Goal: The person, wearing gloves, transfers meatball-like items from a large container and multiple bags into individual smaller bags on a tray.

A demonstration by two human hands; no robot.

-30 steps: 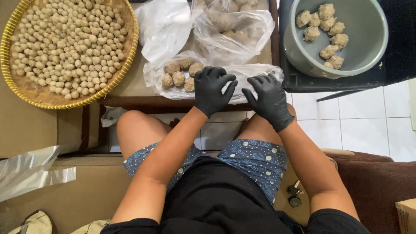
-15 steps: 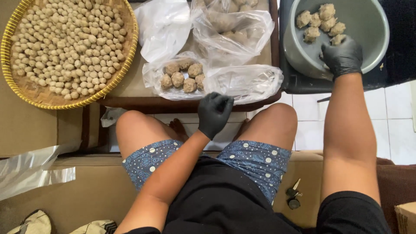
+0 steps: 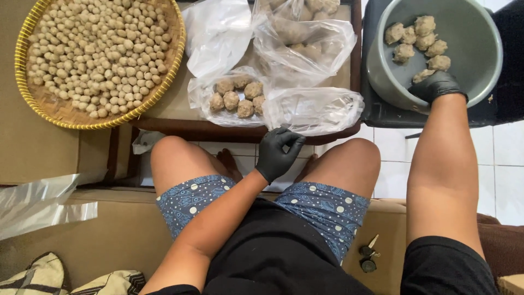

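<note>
My right hand [image 3: 436, 86], in a black glove, reaches into a grey bowl [image 3: 480, 71] at the upper right. Its fingers rest over a pale rough ball [image 3: 423, 75] by the near wall, and the grip is hidden. Several more balls [image 3: 415, 37] lie further in. My left hand [image 3: 278, 153], also gloved, hangs between my knees with fingers curled to the thumb. It sits just under the edge of an empty clear plastic bag [image 3: 314, 109]. Beside that, an open bag holds several balls [image 3: 237, 95].
A round woven tray [image 3: 52, 109] full of small balls sits at the upper left. More plastic bags [image 3: 218, 33] lie on the low wooden table [image 3: 180, 128]. Keys [image 3: 367, 257] rest on the seat by my right thigh. White floor tiles show beyond my knees.
A second ago both hands were together at the bag's edge. My right hand then swung out to the grey bowl and has now sunk deeper in. My left hand has barely moved.
</note>
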